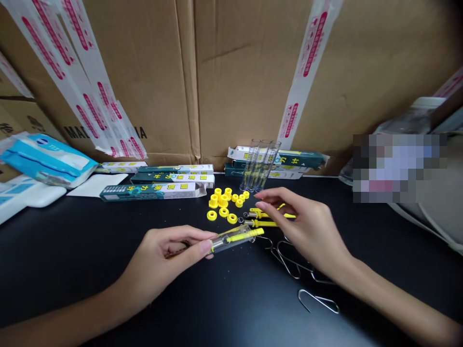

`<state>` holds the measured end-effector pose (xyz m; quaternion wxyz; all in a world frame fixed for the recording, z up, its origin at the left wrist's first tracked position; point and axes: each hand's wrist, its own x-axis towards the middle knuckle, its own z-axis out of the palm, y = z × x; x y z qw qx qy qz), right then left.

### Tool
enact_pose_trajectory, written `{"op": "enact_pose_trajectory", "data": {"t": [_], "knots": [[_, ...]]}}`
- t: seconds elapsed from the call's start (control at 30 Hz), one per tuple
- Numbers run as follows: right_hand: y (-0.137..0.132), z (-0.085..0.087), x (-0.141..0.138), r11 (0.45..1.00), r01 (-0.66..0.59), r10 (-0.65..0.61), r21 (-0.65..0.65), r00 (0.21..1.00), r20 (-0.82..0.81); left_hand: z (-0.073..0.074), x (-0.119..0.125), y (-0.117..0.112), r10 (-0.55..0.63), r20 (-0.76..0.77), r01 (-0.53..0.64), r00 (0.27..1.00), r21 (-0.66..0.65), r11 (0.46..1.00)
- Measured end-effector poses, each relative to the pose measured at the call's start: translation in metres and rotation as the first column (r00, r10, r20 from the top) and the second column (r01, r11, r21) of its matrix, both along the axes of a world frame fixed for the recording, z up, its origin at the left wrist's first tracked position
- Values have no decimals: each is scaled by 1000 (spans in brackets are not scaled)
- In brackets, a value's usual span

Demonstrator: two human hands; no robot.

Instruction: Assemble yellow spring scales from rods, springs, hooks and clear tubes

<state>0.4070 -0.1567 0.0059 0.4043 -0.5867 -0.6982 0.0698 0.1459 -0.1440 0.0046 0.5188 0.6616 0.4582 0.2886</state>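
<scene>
My left hand [170,255] is shut on a transparent plastic tube [231,238] with a yellow-handled rod inside it. My right hand [304,226] hovers with fingers apart just over two yellow-handled metal pieces [262,218], and its fingers partly hide them. Several yellow plastic rings and collars [222,202] lie to the left of those fingertips. Bent steel wire hooks [285,258] lie under and beyond the right wrist, with one more [318,301] nearer me. Several empty transparent tubes [258,166] stand bundled behind the right hand.
The black tabletop [90,270] runs up to a wall of taped cardboard boxes [144,82]. Teal-and-white product cartons [152,191] lie at the back, left and right of the tubes. A blue-and-white package [45,159] sits at far left; a blurred object [398,168] at right.
</scene>
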Motion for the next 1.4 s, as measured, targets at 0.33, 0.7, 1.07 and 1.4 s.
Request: {"op": "enact_pose_trajectory", "data": {"t": [0.33, 0.7, 1.07, 1.4], "knots": [[56, -10, -27, 998, 19, 0, -66, 960, 281, -1, -1, -1, 1, -47, 1, 999, 43, 999], [55, -6, -26, 999, -35, 32, 12, 987, 155, -6, -2, -4, 32, -37, -27, 999, 124, 992], [-22, -2, 6, 992, -116, 109, -43, 985, -137, -3, -5, -3, 75, -39, -57, 996, 340, 939], [-34, 0, 6, 985, -164, 138, -45, 925, -355, -6, -3, -1, 46, 11, -47, 999, 392, 919]]}}
